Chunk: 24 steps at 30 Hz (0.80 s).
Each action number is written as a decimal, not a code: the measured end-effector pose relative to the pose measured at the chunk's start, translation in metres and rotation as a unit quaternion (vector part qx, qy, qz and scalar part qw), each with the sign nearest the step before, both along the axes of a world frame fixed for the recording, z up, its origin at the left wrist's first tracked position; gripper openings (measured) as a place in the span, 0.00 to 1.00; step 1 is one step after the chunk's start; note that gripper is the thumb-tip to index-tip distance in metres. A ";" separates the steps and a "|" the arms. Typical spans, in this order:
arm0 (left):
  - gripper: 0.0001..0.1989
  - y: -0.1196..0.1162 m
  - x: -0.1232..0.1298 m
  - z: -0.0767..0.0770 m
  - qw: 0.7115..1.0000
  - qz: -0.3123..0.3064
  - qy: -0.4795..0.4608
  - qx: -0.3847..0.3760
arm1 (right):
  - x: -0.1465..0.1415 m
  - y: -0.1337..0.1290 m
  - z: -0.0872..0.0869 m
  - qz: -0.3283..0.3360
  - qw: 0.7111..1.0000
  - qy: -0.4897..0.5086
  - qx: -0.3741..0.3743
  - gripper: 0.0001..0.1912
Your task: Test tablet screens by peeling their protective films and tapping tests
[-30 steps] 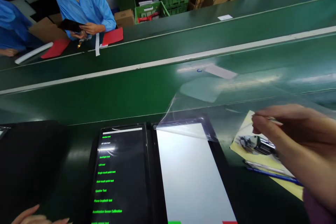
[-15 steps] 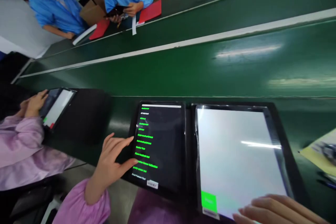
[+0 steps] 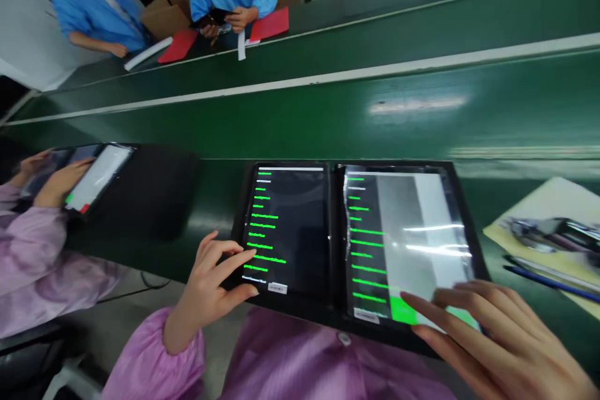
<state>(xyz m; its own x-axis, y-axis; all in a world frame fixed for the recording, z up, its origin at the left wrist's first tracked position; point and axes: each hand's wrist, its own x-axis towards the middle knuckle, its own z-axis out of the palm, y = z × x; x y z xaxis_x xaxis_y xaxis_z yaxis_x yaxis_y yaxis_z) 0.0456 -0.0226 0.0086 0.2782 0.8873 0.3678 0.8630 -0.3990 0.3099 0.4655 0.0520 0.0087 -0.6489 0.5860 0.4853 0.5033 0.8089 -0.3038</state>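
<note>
Two tablets stand side by side in a black case [image 3: 337, 319] on the green bench. My left hand [image 3: 210, 281] rests its fingertips on the lower edge of the left tablet [image 3: 290, 225], whose dark screen lists green test lines. My right hand [image 3: 497, 337] lies with spread fingers on the lower right of the right tablet [image 3: 403, 237]. That screen shows green lines, grey and white bands, and a green patch just beside my fingertips. Neither hand holds anything.
To the left, a co-worker's pink sleeve [image 3: 32, 256] and hands work at another tablet [image 3: 98, 175]. A yellow sheet [image 3: 539, 231] and a blue pen [image 3: 553, 281] lie to the right. Beyond a green conveyor [image 3: 300, 112], two people in blue handle a dark object near red folders [image 3: 269, 24].
The clear film over the right tablet has gone since the earliest frame. That screen changed from plain white to lines and bands. My right hand moved up onto it.
</note>
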 end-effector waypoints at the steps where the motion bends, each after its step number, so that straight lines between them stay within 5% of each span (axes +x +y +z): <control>1: 0.23 0.000 0.000 -0.002 1.000 -0.004 0.005 0.003 | -0.001 0.002 0.002 0.002 1.000 0.001 0.002 0.10; 6: 0.24 0.000 -0.001 -0.004 0.997 0.004 0.072 0.011 | -0.004 -0.003 0.003 -0.044 0.998 -0.035 0.021 0.13; 9: 0.27 0.004 -0.004 0.011 0.995 0.018 -0.021 0.092 | 0.005 0.000 0.000 -0.096 0.990 -0.090 0.056 0.17; 11: 0.25 0.018 -0.005 0.021 0.987 0.039 -0.100 0.121 | 0.014 0.018 0.000 -0.142 0.986 -0.056 0.058 0.18; 14: 0.18 0.072 -0.005 0.024 0.968 0.103 -0.207 0.096 | 0.021 0.074 -0.002 -0.246 0.962 0.093 -0.072 0.19; 15: 0.17 0.098 -0.005 0.019 0.957 0.131 -0.247 0.081 | 0.019 0.097 -0.004 -0.272 0.936 0.153 -0.161 0.22; 19: 0.32 0.189 -0.005 -0.018 0.870 0.187 -0.452 -0.051 | 0.005 0.170 -0.028 -0.263 0.885 0.226 -0.312 0.38; 21: 0.41 0.209 -0.006 -0.038 0.847 0.176 -0.493 -0.092 | 0.001 0.184 -0.044 -0.247 0.857 0.258 -0.371 0.43; 24: 0.41 0.208 -0.012 -0.055 0.802 0.162 -0.558 -0.139 | 0.001 0.185 -0.059 -0.244 0.820 0.305 -0.418 0.46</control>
<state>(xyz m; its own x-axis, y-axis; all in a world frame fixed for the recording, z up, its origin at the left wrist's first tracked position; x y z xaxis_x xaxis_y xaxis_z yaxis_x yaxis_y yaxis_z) 0.0336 0.1851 -0.0463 -0.3481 0.9374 0.0028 0.0307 0.0084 0.9995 0.4663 0.2372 -0.0500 -0.0236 0.9972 -0.0713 0.2542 -0.0629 -0.9651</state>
